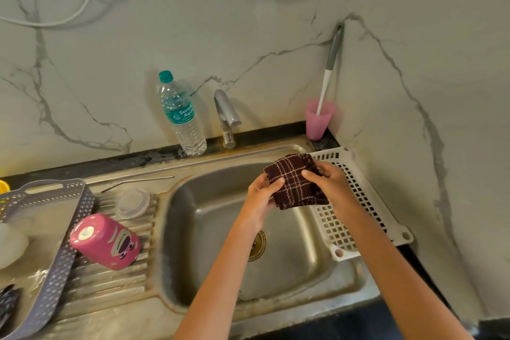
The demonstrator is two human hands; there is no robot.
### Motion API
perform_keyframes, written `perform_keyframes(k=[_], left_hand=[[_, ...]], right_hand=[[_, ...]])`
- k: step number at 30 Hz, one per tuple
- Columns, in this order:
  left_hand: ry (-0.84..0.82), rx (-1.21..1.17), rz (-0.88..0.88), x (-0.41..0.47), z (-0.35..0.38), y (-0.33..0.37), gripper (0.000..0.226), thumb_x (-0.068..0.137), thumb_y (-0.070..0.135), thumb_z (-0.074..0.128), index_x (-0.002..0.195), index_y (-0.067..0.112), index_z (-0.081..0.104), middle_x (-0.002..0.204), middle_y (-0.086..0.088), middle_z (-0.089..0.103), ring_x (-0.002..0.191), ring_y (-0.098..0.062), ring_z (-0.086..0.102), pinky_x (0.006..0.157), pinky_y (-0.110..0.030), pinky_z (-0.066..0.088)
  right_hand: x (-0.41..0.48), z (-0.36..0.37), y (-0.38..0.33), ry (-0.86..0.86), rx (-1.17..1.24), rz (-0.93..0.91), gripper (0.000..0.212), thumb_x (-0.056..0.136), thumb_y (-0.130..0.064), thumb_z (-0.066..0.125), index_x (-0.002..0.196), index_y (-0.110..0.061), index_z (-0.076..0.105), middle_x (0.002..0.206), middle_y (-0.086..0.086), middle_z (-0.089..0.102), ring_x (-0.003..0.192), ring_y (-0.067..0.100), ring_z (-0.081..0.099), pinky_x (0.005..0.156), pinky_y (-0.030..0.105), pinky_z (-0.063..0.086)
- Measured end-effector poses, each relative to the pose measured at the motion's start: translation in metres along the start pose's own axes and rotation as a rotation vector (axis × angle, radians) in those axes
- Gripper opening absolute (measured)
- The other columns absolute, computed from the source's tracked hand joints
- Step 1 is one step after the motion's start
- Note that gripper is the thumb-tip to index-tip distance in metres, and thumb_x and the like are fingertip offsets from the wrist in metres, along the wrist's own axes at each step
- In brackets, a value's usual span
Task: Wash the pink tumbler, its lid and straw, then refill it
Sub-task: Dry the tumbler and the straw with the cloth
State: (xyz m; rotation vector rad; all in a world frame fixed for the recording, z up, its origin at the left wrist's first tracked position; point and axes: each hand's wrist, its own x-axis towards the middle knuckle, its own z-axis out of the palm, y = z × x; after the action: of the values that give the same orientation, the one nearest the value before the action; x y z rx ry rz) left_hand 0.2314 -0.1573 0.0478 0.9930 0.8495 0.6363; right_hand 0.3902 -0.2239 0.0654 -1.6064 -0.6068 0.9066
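The pink tumbler [106, 241] stands upside down on the ribbed drainboard at the left of the sink. Its clear lid [132, 203] lies flat just behind it, and the bent metal straw [136, 181] rests along the sink's back rim. Over the basin, my left hand [260, 196] and my right hand [329, 182] both grip a folded dark brown checked cloth [296, 182]. A water bottle [180, 114] with a teal cap stands left of the tap [226, 117].
The steel sink basin [209, 229] is below my hands. A white perforated tray [356, 201] sits at the sink's right edge. A pink cup [317, 120] holding a brush stands in the corner. A grey basket [59, 232] lies at the left.
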Motion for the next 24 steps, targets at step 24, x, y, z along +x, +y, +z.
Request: perform_keyframes(k=[24], left_hand=[[-0.105,0.146,-0.158,0.000,-0.031,0.013,0.053,0.090,0.048,0.065,0.126,0.010,0.061,0.115,-0.015,0.071,0.107,-0.031,0.069,0.092,-0.042,0.055]], right_hand=[[0.014,0.012,-0.020,-0.197,-0.310,-0.296,0.030,0.094,-0.038,0.059,0.112,-0.014,0.065,0.101,0.003,0.069,0.096,0.017,0.067,0.082,0.030,0.056]])
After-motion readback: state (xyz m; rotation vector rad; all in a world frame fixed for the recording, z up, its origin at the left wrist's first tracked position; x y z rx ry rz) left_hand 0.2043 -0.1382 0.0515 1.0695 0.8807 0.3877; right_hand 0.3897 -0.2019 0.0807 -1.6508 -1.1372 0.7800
